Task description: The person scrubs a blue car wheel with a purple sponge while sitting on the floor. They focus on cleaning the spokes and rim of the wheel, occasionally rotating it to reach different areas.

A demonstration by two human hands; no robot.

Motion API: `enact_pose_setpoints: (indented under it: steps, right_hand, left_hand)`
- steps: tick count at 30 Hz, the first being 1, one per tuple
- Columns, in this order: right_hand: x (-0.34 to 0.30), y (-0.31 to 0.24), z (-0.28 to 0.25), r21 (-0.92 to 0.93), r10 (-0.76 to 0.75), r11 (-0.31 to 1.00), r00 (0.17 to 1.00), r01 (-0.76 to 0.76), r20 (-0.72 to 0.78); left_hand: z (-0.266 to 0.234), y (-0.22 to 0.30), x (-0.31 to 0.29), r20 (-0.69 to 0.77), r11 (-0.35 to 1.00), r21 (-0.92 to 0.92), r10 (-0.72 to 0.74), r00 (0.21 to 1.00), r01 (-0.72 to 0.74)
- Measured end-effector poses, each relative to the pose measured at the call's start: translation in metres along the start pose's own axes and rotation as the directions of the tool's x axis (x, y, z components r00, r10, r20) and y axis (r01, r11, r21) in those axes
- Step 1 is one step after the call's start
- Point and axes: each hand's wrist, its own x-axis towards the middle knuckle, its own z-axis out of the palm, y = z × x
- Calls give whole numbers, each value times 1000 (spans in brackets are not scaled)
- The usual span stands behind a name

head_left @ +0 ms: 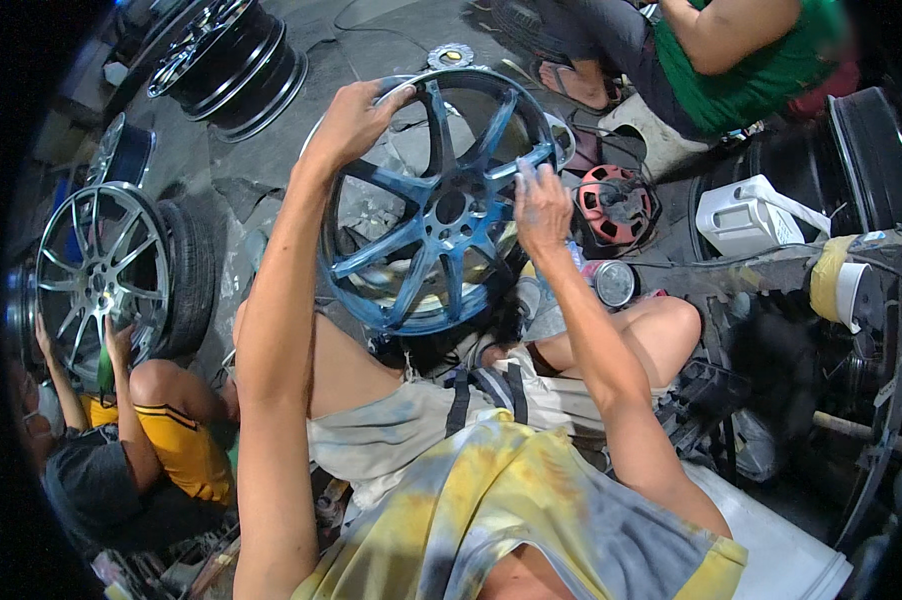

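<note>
Blue-smeared wheel [421, 183] sat before person's lap [386, 420]. Left hand [356, 125] gripped upper-left rim. Right hand [544, 210], fingers bent, met spoke; held item uncertain. Nearby can's [613, 284] markings unreadable.

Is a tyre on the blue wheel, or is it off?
Off: the blue wheel shows its bare rim edge, and the left hand touches that edge directly.

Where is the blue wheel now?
The blue wheel is upper centre in the head view, left hand at its upper-left edge, right hand at its right side, with a red round object rightward.
</note>
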Motion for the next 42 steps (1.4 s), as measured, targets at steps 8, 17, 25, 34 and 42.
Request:
enact_pose_setpoints:
  steps: [8,17,25,34,42]
  right_hand:
    - [14,32,14,-37,3,999,999,-4,-38]
    - [24,42,11,-49,109,993,993,-107,39]
    - [31,61,1,-81,83,994,989,-73,124]
    - [2,-18,12,226,-110,972,977,67,184]
    - [38,34,8,252,-335,929,903,270,268]
  left_hand:
    - [-4,-5,-1,3,999,32,-11,1000,11]
    - [4,-6,-4,-27,1000,-2,-9,1000,9]
    - [3,1,-2,13,998,56,16,1000,-17]
    - [-2,-12,-8,-37,999,52,14,999,-12]
    - [6,-17,-6,-82,995,47,94,992,-91]
